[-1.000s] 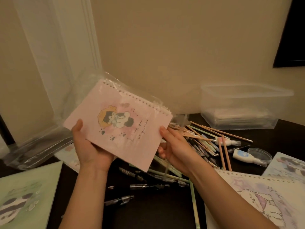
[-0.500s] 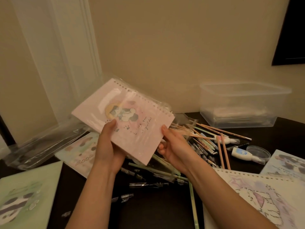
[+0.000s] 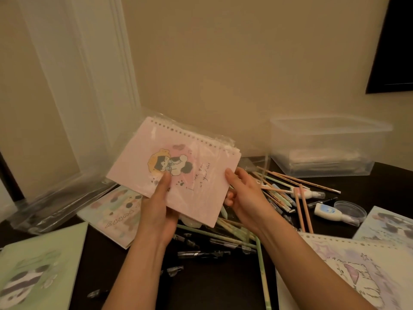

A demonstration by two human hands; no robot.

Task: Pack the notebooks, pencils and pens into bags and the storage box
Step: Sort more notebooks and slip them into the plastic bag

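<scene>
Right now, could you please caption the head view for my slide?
Left hand and right hand hold a pink spiral notebook in a clear bag above scattered pencils and pens.

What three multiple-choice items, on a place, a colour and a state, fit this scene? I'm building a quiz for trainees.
1. Where does the storage box stand?
A: at the back right of the table. B: on the floor. C: on a shelf.
2. The cover of the held notebook is:
A: green. B: pink. C: black.
3. The notebook is:
A: flat on the table. B: inside the box. C: held above the table.
Key: 1 A, it sits behind the pencils. 2 B, a pink cover with a cartoon. 3 C, the left hand and right hand grip its near edge.
</scene>
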